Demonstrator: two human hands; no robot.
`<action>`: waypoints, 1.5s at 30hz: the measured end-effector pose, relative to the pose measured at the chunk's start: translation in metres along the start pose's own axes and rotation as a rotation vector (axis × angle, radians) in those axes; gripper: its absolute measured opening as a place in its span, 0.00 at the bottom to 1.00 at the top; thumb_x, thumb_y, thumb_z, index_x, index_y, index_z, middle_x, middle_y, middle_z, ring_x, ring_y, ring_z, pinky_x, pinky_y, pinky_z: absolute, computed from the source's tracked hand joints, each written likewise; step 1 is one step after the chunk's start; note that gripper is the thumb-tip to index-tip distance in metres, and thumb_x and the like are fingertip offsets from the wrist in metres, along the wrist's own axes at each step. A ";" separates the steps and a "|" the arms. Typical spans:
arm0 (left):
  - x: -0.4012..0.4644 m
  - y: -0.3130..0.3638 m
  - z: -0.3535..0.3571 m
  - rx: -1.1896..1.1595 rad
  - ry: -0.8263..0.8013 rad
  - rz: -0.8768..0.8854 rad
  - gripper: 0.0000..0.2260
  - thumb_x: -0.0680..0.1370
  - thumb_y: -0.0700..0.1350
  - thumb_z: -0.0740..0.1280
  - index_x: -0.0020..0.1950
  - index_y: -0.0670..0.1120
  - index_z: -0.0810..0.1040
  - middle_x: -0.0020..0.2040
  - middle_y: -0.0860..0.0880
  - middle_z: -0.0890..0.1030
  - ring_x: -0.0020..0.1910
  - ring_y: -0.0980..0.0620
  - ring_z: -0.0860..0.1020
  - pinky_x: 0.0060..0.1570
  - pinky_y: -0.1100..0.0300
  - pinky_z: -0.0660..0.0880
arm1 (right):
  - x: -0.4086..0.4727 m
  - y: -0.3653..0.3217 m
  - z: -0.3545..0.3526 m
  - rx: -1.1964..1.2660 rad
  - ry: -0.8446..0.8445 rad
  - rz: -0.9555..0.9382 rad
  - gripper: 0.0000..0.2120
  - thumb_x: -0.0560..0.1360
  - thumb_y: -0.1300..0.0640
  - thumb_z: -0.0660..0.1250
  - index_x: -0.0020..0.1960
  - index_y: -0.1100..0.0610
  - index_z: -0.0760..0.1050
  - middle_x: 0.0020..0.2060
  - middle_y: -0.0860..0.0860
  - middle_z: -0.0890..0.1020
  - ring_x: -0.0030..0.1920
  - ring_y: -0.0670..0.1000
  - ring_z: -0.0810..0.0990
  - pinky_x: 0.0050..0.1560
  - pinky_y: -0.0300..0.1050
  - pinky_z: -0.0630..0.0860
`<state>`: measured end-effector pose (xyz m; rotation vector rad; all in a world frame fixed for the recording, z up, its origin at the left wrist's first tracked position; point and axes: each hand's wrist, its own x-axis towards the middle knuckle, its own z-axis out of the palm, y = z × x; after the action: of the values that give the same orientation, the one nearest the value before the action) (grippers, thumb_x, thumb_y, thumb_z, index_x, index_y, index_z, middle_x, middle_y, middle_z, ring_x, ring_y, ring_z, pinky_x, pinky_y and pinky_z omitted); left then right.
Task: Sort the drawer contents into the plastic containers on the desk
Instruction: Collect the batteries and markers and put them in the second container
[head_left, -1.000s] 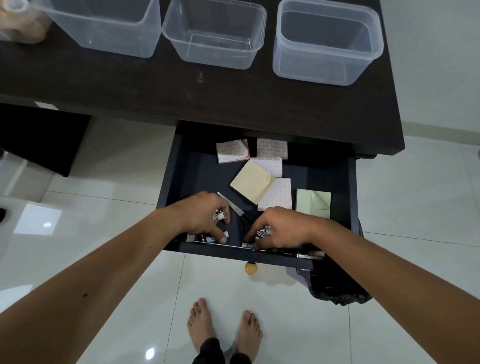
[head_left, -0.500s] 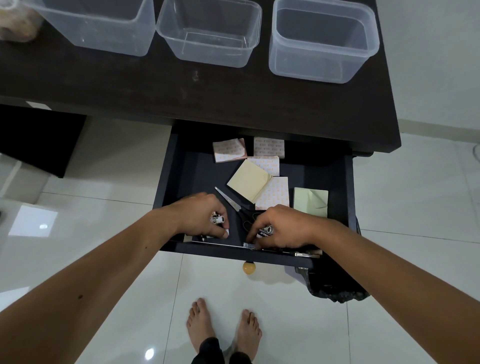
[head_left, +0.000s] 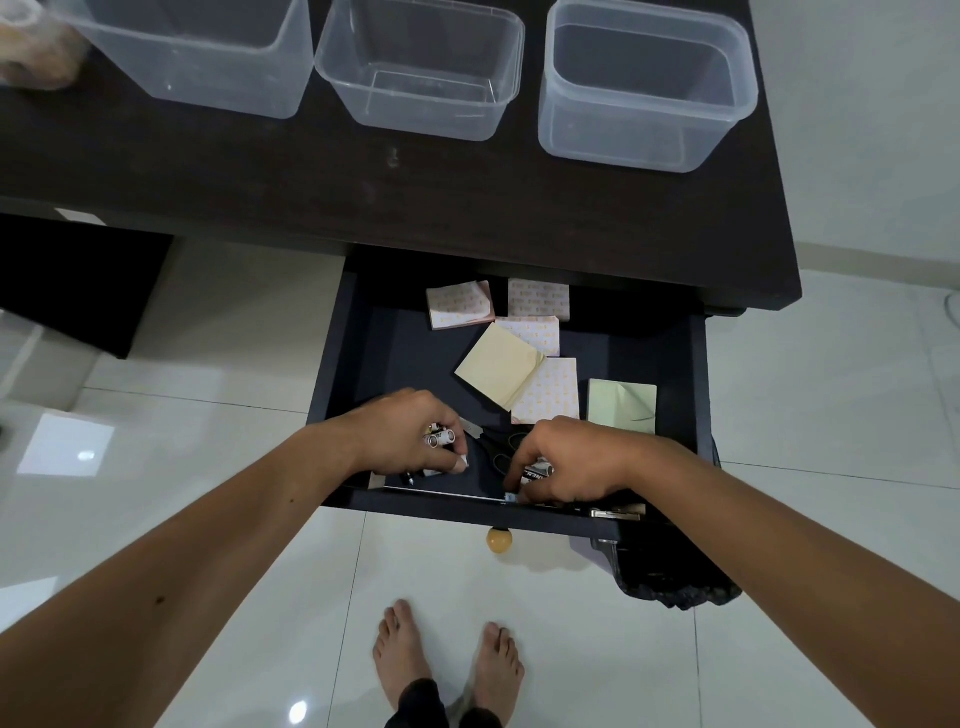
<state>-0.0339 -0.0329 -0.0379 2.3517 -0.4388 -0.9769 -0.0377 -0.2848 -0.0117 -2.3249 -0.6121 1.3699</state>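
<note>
The dark drawer stands pulled out under the desk. Both hands are down at its front edge. My left hand holds small batteries in curled fingers, and its fingertips touch another small item on the drawer floor. My right hand grips more batteries close to the front wall. Black-handled scissors lie between the two hands, partly hidden. Further back lie a yellow sticky-note pad, a green pad and several patterned pink pads. Three clear plastic containers stand on the desk.
The dark desk top overhangs the back of the drawer. A black bin with a bag stands on the floor under the drawer's right corner. A round knob sticks out from the drawer front. My bare feet stand on white tiles.
Both hands have stayed at the drawer's front edge, their fingers shifting slightly around the batteries. The view has tipped a little, nothing else has moved.
</note>
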 end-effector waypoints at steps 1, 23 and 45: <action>0.000 0.000 0.000 0.000 0.002 -0.002 0.07 0.74 0.58 0.77 0.49 0.58 0.85 0.45 0.60 0.82 0.48 0.57 0.79 0.46 0.58 0.76 | 0.002 0.002 0.002 -0.013 -0.015 0.003 0.08 0.78 0.46 0.72 0.57 0.41 0.85 0.53 0.46 0.85 0.52 0.48 0.83 0.60 0.50 0.79; -0.009 0.012 -0.006 -0.233 0.057 0.032 0.03 0.81 0.53 0.72 0.52 0.56 0.83 0.48 0.57 0.85 0.49 0.58 0.83 0.49 0.63 0.78 | -0.035 0.028 -0.019 0.491 0.080 0.041 0.05 0.75 0.55 0.79 0.49 0.50 0.84 0.40 0.53 0.87 0.37 0.55 0.84 0.30 0.44 0.76; -0.008 0.011 -0.003 -0.468 0.072 0.083 0.06 0.83 0.50 0.69 0.58 0.61 0.80 0.46 0.53 0.84 0.44 0.52 0.82 0.45 0.55 0.82 | -0.025 0.032 -0.005 0.043 -0.016 0.035 0.05 0.77 0.47 0.76 0.52 0.42 0.85 0.51 0.40 0.84 0.55 0.44 0.80 0.61 0.50 0.78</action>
<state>-0.0378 -0.0370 -0.0249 1.9235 -0.2434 -0.8464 -0.0381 -0.3255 -0.0076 -2.3029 -0.5436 1.4046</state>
